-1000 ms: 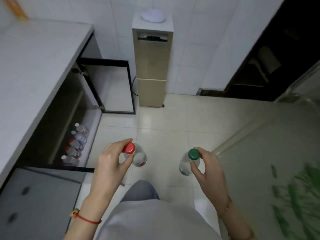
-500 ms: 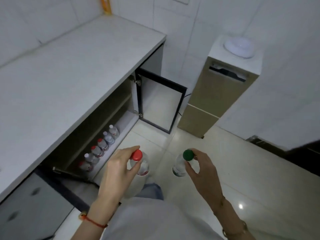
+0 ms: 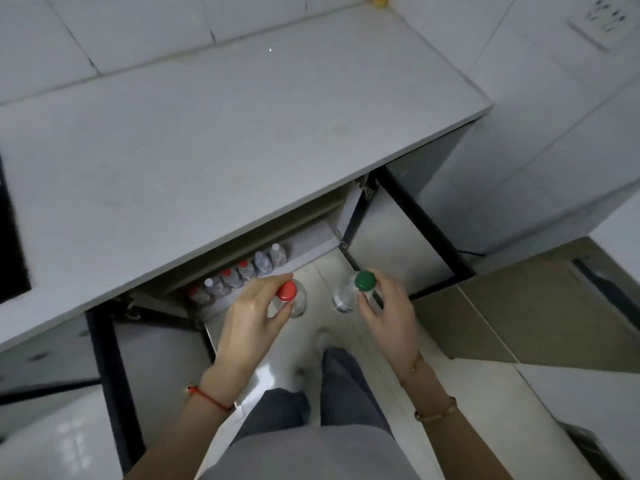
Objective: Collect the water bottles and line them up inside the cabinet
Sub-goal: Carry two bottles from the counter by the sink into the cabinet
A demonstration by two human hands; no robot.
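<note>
Hands are working as a pair as we are standing before the open cabinet [image 3: 313, 237]: our left hand [image 3: 251, 318] is closing its fingers [image 3: 273, 282] around the neck of a red-capped bottle [image 3: 292, 297], and our right hand [image 3: 389, 313] is pinching a green-capped bottle [image 3: 349, 292] just under its cap. Both bottles are hanging upright over the floor [image 3: 277, 368], just in front of the cabinet's front edge, where a row of bottles [image 3: 239, 273] is standing along the shelf beneath the tabletop [image 3: 207, 140].
</note>
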